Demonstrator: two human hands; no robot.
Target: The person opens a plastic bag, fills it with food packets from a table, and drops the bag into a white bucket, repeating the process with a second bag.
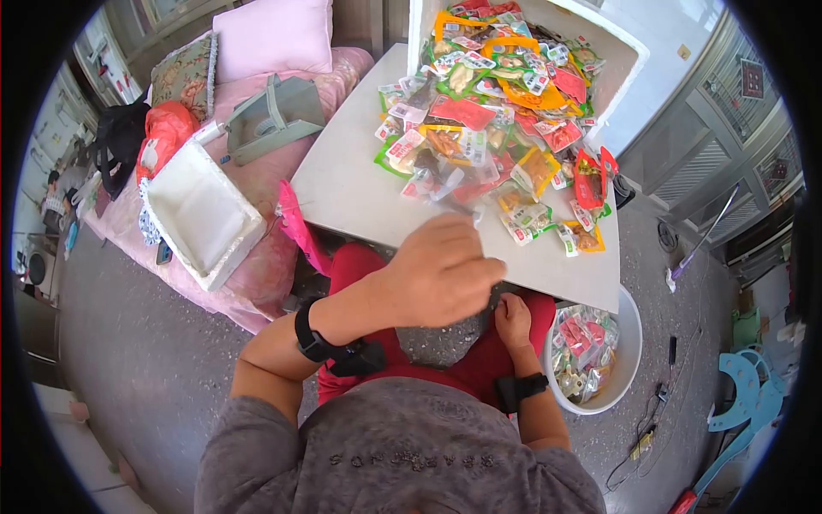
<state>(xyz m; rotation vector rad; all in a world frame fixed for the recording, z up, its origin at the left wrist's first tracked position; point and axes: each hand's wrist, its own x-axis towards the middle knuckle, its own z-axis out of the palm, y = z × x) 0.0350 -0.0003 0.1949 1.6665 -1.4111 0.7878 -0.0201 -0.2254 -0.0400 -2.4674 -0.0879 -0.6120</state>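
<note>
My left hand (441,272) is raised over the near edge of the white table (351,180), its fingers closed on a blurred clear packet (454,203). Beyond it lies a large heap of small food packets (505,103) in red, orange, green and clear wrapping. The heap spills out of a white foam box (623,73) tipped toward me. Low beside the table edge, my right hand (514,321) rests near my thigh with curled fingers; whatever may be inside them is hidden.
A white bucket (632,343) with packets inside stands on the floor at right. On the pink-covered seat at left are an empty foam box (205,214), a grey-green container (274,120) and a red bag (169,135). A pink bag (300,227) hangs by the table.
</note>
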